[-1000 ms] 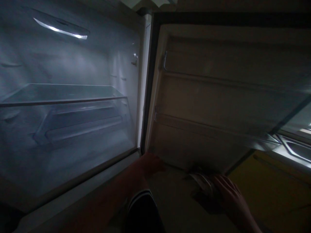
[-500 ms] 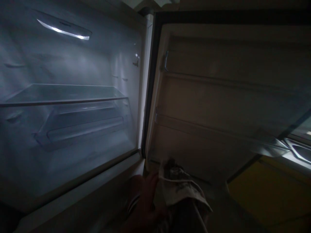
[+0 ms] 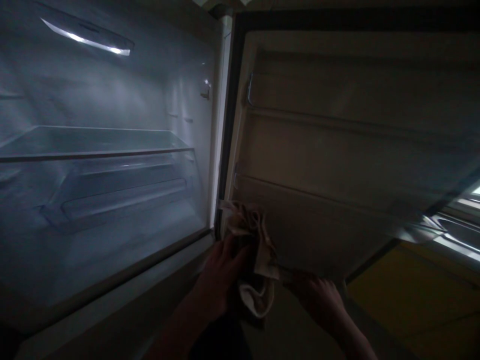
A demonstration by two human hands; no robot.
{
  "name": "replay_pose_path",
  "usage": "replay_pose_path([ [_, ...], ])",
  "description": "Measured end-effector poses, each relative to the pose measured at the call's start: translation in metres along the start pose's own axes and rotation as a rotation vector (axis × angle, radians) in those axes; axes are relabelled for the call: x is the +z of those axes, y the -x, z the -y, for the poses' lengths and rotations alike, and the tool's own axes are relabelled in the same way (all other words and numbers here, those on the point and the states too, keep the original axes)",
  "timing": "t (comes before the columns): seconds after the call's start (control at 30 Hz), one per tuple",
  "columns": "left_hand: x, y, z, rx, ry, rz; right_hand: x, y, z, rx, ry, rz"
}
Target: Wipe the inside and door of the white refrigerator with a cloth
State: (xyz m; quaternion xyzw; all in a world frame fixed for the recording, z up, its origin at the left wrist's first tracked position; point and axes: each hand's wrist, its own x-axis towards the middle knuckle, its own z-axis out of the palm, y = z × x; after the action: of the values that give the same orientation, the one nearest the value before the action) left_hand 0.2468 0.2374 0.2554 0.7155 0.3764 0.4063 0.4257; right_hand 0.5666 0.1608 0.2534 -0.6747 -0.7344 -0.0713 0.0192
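Note:
A crumpled, light-coloured cloth [image 3: 264,250] is bunched against the lower hinge-side corner of the open refrigerator door [image 3: 337,150]. My left hand [image 3: 225,265] grips this cloth from the left, its fingers pressed into the folds. Part of the cloth hangs in a loop below the door's lower edge. To the right, my right hand [image 3: 318,295] is closed at the bottom edge of the door. Darkness hides its fingertips and what is in them.
On the left is the lit refrigerator compartment [image 3: 112,95], with a glass shelf [image 3: 101,142] and a clear drawer front [image 3: 123,197] beneath. Clear racks [image 3: 318,192] line the door's inside. A yellow panel [image 3: 408,295] and a shiny metal fixture [image 3: 457,230] are at the right.
The cloth has moved up and left to the door's lower corner, and my left hand with it. My right hand has come into view at the door's lower edge. The view has shifted slightly.

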Motion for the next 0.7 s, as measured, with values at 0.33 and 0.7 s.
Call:
replay_pose_path([
  [0.33,0.057,-0.038,-0.008,0.419,-0.924,0.428,-0.014,-0.001,0.011,0.075,0.010,0.097],
  [0.7,0.029,-0.043,0.007,0.346,-0.975,0.369,-0.013,0.001,0.024,0.040,-0.058,0.089],
])
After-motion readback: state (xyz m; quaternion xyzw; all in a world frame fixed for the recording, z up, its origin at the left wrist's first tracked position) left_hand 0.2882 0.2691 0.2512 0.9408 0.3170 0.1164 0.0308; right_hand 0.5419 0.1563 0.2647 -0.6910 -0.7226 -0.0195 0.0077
